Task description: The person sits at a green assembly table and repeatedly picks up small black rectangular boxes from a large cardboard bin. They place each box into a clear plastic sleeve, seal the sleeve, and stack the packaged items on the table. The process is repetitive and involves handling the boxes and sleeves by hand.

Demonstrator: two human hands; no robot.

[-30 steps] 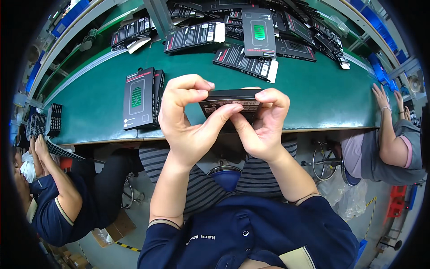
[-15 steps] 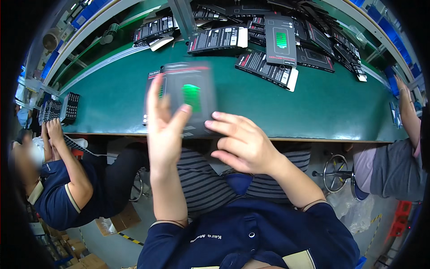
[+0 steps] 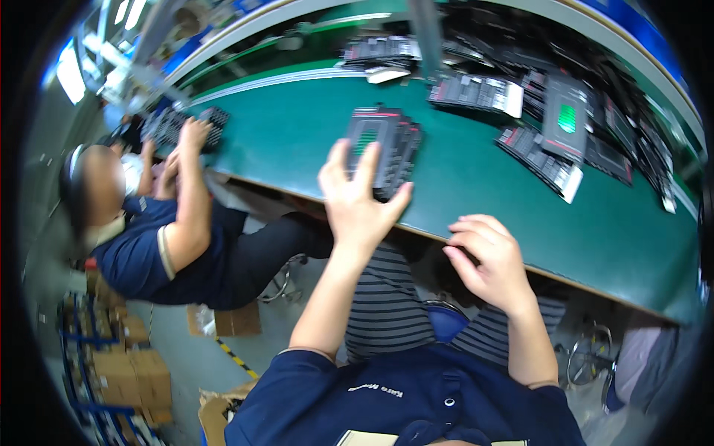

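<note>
A stack of flat black boxes (image 3: 387, 123), each with a green battery picture and a thin red line, lies on the green tabletop in front of me. My left hand (image 3: 359, 204) is over the near side of this stack, fingers spread and thumb stretched out by its right corner. The fingertips overlap the top box; whether they press on it I cannot tell. Off to the right, my right hand (image 3: 491, 260) hovers by the table's front edge with loosely bent fingers and the thumb apart. Nothing shows in it.
Many similar black boxes (image 3: 565, 123) lie in a heap at the back right, some with white end flaps out. A metal post (image 3: 424, 37) rises behind the table (image 3: 275, 141). At the left a co-worker (image 3: 178, 230) handles black dotted pieces (image 3: 216, 126). Cardboard cartons (image 3: 134, 379) are at the lower left.
The box that was blurred at my left hand now sits on the stack, and the left fingers are spread. My right hand is farther from the boxes. The view has swung leftward.
</note>
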